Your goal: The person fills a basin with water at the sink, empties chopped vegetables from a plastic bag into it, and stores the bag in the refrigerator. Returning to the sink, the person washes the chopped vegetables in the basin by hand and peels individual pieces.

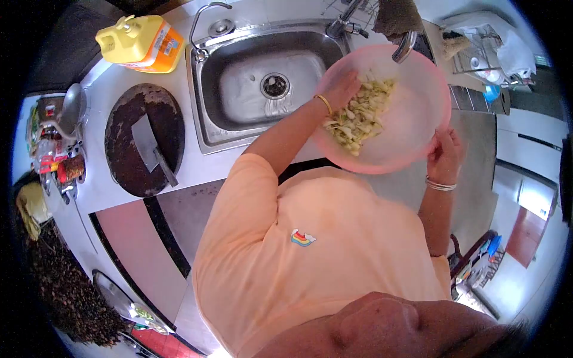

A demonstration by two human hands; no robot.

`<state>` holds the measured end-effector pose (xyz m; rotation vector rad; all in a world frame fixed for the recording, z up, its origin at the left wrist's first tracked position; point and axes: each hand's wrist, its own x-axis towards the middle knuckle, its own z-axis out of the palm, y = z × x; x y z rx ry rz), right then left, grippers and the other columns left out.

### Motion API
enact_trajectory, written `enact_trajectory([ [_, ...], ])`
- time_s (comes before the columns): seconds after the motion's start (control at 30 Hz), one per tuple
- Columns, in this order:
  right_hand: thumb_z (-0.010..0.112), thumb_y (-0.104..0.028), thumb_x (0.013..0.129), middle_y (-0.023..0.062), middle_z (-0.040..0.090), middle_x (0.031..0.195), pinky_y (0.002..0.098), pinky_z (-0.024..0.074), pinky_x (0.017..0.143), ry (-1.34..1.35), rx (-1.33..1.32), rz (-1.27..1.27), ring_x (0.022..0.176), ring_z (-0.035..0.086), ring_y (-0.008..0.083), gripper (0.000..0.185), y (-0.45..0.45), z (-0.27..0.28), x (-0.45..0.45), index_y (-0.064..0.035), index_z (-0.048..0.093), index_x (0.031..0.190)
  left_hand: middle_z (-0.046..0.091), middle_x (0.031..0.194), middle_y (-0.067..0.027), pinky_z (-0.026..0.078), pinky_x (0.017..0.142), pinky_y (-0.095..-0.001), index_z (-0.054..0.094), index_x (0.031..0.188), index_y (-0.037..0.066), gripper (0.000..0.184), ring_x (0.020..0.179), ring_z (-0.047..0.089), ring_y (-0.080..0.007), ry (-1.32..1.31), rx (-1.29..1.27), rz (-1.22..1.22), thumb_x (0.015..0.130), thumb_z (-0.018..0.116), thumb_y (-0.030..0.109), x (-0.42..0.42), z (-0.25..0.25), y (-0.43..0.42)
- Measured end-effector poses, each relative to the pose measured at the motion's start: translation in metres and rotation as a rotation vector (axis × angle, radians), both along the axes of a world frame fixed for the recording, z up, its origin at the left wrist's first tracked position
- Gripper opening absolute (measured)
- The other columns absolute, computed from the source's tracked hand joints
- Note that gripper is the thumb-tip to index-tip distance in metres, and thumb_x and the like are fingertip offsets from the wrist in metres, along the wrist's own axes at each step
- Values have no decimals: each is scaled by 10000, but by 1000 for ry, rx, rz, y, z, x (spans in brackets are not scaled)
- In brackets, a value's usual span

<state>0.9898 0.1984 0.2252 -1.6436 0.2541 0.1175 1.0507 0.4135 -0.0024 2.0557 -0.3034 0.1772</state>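
A wide pink basin (418, 107) is tilted at the right of the sink, with a pile of chopped pale green and white vegetables (367, 110) along its left side. Inside the basin, my left hand (343, 90), with a gold bracelet at the wrist, lies against the upper left edge of the pile; its fingers look stretched out, though the tips are not clear. My right hand (446, 154) is closed on the basin's lower right rim.
The steel sink (224, 83) has a small tap on its left and a larger one on its right. On the left counter, a cleaver (146, 143) lies on a dark round board (122, 140). Behind stands a yellow jug (140, 45). Jars crowd the far left; a rack (471, 56) stands right.
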Motion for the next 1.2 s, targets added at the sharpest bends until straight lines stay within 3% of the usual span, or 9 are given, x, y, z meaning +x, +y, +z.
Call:
enact_trajectory([
  [0.1, 587, -129, 799, -10, 529, 665, 193, 364, 444, -53, 443, -41, 524, 479, 77, 93, -78, -90, 31, -47, 546, 791, 420, 1326, -209, 282, 1054, -381, 405, 1300, 1, 518, 1269, 365, -317, 230, 89, 65, 927, 402, 359, 8, 1, 3],
  [0.23, 574, -135, 779, -14, 521, 723, 215, 416, 508, 83, 555, -81, 600, 503, 88, 98, -143, -181, 65, -47, 532, 789, 361, 1387, -206, 270, 1055, -445, 388, 1324, 34, 551, 1279, 350, -349, 193, 457, 236, 913, 417, 399, 7, 22, -22],
  [0.43, 584, -132, 759, 32, 569, 845, 276, 468, 721, 354, 53, 228, 780, 556, 153, 282, -181, -209, 125, -18, 538, 1012, 345, 1385, -214, 227, 1056, -501, 404, 1306, 50, 567, 1296, 320, -359, 186, 815, 282, 868, 478, 402, -1, 50, -68],
  [0.5, 582, -137, 750, 125, 565, 1002, 358, 449, 850, -402, -399, 515, 917, 557, 280, 475, -183, -232, 156, 1, 458, 1187, 364, 1362, -214, 221, 1055, -504, 398, 1303, 46, 572, 1296, 311, -357, 155, 768, 301, 845, 518, 366, -9, 65, -78],
  [0.6, 582, -151, 755, 218, 512, 1142, 431, 396, 936, -623, -942, 527, 1062, 498, 381, 550, -143, -176, 188, 31, 412, 1245, 398, 1323, -208, 238, 1040, -502, 377, 1304, 35, 618, 1278, 327, -357, 68, 702, 485, 798, 587, 323, -21, 91, -75],
  [0.77, 578, -210, 793, 203, 568, 1113, 463, 399, 920, -734, -932, 443, 1074, 521, 363, 407, -54, -122, 247, 5, 536, 1136, 448, 1276, -195, 310, 992, -479, 329, 1319, 18, 719, 1205, 419, -369, 248, 483, 829, 734, 652, 281, -71, 97, -57],
  [0.9, 481, -390, 854, 104, 597, 1146, 461, 413, 906, -536, -1219, 794, 1087, 550, 303, 403, 45, -118, 284, -134, 584, 1149, 524, 1178, -227, 387, 921, -457, 354, 1283, -12, 659, 1088, 511, -383, 404, 332, 774, 723, 629, 198, -104, 59, -68],
  [1.1, 476, -299, 880, 183, 589, 1155, 479, 452, 883, -427, -1369, 1335, 1024, 598, 312, 369, 110, -214, 331, -42, 610, 1109, 561, 1091, -255, 419, 878, -465, 364, 1275, -3, 587, 1009, 549, -400, 372, 296, 787, 748, 572, 151, -120, 64, -76],
  [1.2, 451, -160, 866, 168, 657, 978, 404, 530, 782, -815, -1617, 1241, 924, 642, 318, 281, 99, -197, 308, -41, 651, 1023, 573, 1067, -250, 416, 877, -475, 362, 1273, 6, 573, 995, 551, -408, 444, 266, 813, 756, 561, 155, -123, 64, -78],
])
